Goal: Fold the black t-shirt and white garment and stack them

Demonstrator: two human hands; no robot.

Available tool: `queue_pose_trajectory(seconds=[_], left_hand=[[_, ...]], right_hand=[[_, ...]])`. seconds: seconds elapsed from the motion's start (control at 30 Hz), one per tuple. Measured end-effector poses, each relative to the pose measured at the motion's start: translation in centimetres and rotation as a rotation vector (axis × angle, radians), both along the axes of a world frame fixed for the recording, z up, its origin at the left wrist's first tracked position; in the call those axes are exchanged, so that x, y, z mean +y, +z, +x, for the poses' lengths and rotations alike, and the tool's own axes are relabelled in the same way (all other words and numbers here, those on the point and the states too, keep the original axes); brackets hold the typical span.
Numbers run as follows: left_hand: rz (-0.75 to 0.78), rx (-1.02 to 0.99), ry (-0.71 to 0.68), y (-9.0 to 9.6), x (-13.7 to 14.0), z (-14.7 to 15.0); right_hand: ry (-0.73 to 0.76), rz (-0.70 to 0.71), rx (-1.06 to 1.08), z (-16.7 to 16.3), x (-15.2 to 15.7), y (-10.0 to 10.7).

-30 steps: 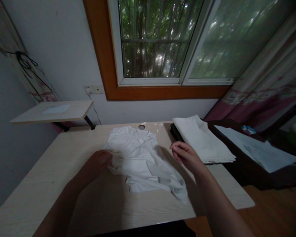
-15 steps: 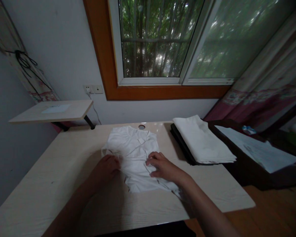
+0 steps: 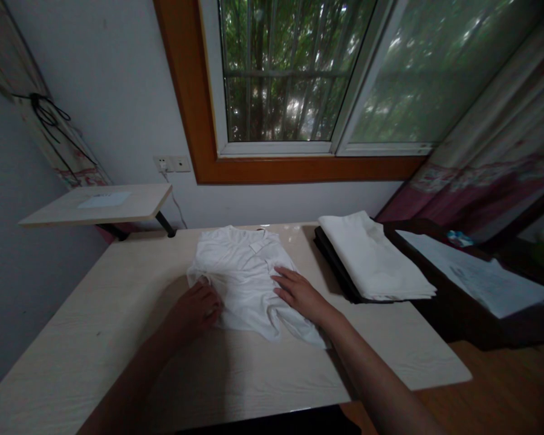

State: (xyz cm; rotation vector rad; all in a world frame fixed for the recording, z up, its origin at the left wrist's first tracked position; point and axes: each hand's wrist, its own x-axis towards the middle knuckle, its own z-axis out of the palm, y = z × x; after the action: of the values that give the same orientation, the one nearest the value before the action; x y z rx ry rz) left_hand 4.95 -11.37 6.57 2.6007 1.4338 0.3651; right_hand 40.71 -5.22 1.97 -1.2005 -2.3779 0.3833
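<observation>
A white shirt [image 3: 240, 275] lies wrinkled on the pale wooden desk [image 3: 272, 380], with its neckline end toward the window and a loose flap at the near right. At its left edge my left hand [image 3: 202, 305] is closed, its curled fingers on a bunch of the fabric. My right hand [image 3: 301, 296] rests on the right side of the shirt, its fingers stretched out and apart, palm down. The cloth directly under both hands is hidden.
A folded white cloth [image 3: 376, 257] lies on a black folded item [image 3: 333, 266] at the desk's right. A raised shelf [image 3: 68, 211] with a paper stands at the back left. Beyond the desk's right edge, a sheet [image 3: 476, 272] lies on a dark surface.
The shirt has shifted slightly toward the window and lies flatter, its near edge farther from me. My right hand has gone from curled on the fabric to flat. My left hand stays at the left edge.
</observation>
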Motion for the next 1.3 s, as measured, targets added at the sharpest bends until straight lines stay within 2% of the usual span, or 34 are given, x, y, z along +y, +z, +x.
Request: queue_pose_trajectory(seconds=[0.03, 0.1, 0.27, 0.4, 0.53, 0.67, 0.77, 0.9, 0.97, 1.03, 1.1, 1.2, 1.3], left_hand=[[-0.043, 0.013, -0.07, -0.2, -0.4, 0.4], [-0.097, 0.034, -0.12, -0.6, -0.9, 1.2], [-0.131, 0.096, -0.089, -0.9, -1.0, 2.1], [-0.238, 0.067, -0.093, -0.3, -1.4, 0.5], [-0.481, 0.006, -0.021, 1.0, -2.6, -2.6], [-0.641, 0.031, 0.068, 2.7, -4.4, -4.3], [-0.758, 0.036, -0.005, 4.1, -5.4, -4.2], [-0.92, -0.091, -0.088, 5.8, -5.4, -3.7], [-0.867, -0.148, -0.064, 6.0, -4.6, -3.4], [-0.705, -0.184, -0.022, 5.3, -3.2, -3.0], [-0.51, -0.223, 0.013, 3.9, -1.4, -2.4], [-0.187, -0.221, 0.017, 1.1, 1.7, -1.3], [-0.038, -0.128, 0.068, -1.0, 4.2, -0.2]], right_hand=[[-0.003, -0.003, 0.004, 0.1, 0.1, 0.0], [-0.01, -0.005, 0.01, 0.2, 0.2, -0.1], [-0.02, 0.009, 0.007, 0.8, 0.7, -0.5], [-0.053, 0.017, -0.019, 1.6, 1.1, -0.8], [-0.082, 0.032, -0.005, 2.3, 1.1, -0.5], [-0.114, 0.053, -0.001, 2.3, 0.7, 0.8], [-0.108, 0.021, -0.072, 1.9, 0.4, 2.1], [-0.141, -0.091, -0.152, 1.2, -0.1, 3.6], [-0.172, -0.095, -0.156, 0.6, -0.3, 4.1], [-0.199, -0.044, -0.118, -0.1, -0.3, 4.4], [-0.184, 0.037, -0.05, -1.0, 0.0, 4.5], [-0.059, 0.127, 0.002, -2.6, 0.5, 4.1], [0.018, 0.125, -0.065, -4.1, 0.8, 3.4]])
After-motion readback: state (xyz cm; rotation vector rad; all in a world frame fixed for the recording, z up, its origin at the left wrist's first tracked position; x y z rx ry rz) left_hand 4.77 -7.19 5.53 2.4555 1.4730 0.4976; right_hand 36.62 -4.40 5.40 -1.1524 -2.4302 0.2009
